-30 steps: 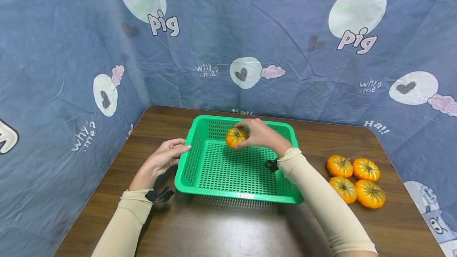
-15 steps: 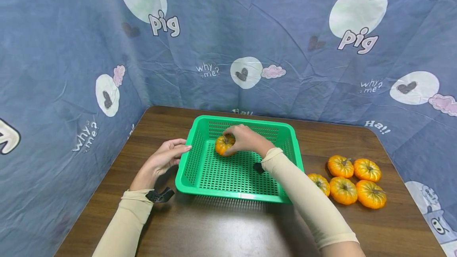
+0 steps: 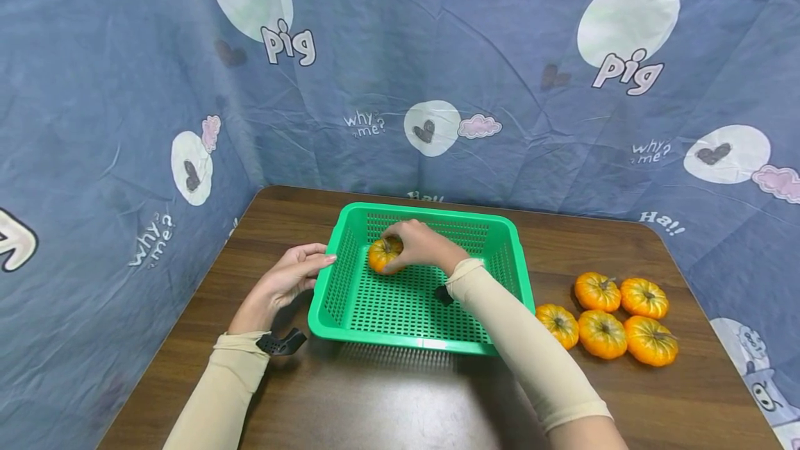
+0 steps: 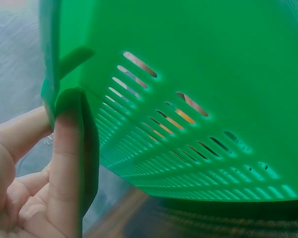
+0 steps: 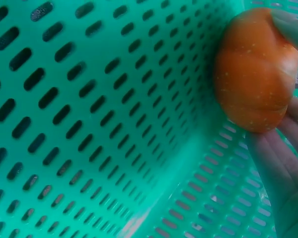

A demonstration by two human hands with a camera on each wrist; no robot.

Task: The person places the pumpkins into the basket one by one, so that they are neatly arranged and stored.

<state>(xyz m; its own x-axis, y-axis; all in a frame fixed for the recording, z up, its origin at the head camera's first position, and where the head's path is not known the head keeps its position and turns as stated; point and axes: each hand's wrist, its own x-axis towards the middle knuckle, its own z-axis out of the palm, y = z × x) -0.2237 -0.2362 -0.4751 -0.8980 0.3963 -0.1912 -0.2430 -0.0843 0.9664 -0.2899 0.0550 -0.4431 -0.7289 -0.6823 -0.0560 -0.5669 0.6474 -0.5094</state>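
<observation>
A small orange pumpkin [image 3: 382, 255] is inside the green plastic basket [image 3: 425, 344], near its left back corner. My right hand [image 3: 417, 244] reaches in from the right and grips this pumpkin between thumb and fingers. Up close in the right wrist view, the pumpkin [image 5: 256, 72] is right by the basket's slotted wall [image 5: 89, 104]; whether it bears on the floor I cannot tell. At the basket's left rim, my left hand [image 3: 292, 271] pinches the edge. The left wrist view shows its fingers [image 4: 67, 163] against the green rim from outside.
Several more small pumpkins [image 3: 602, 334] sit close together on the brown wooden table [image 3: 400, 401], right of the basket. A blue printed cloth [image 3: 350, 75] hangs behind the table and along its left side.
My right hand has carried the pumpkin left and lower into the basket, toward its left wall. Another pumpkin beside the basket has come out from behind the right sleeve. The left hand stays put.
</observation>
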